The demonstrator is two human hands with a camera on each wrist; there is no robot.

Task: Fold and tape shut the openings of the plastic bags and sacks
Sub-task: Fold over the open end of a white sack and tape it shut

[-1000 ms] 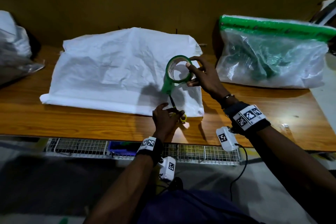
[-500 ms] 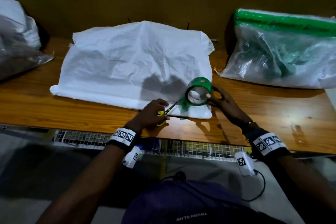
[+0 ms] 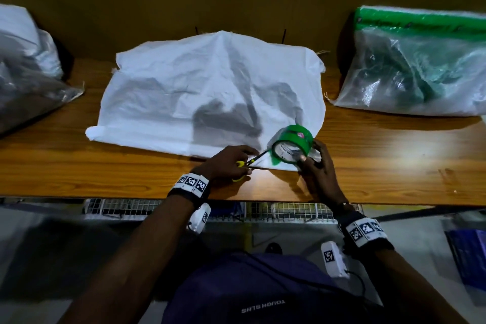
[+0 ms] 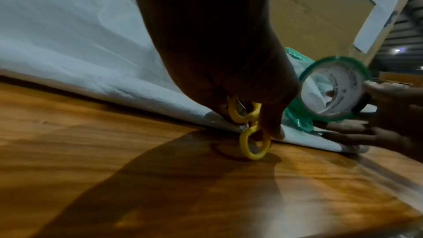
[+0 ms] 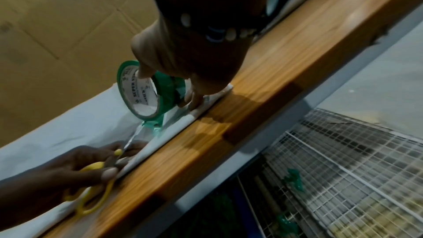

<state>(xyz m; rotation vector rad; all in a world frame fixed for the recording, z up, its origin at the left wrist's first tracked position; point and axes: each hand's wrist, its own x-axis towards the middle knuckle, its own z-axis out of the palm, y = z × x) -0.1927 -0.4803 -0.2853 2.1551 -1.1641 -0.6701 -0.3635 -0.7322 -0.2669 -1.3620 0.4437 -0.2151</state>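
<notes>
Tape roll [image 3: 293, 147], held by right hand [image 3: 319, 171], now sits lower on the sack [image 3: 210, 92]; left hand [image 3: 227, 164] grips scissors [image 3: 248, 163], blade tips hidden.

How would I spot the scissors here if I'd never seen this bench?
Find the wooden bench and the white sack lying flat in its middle. At the sack's near right corner, the left hand holds the scissors, blades pointing at the green tape roll. They alone have yellow handles.
</notes>
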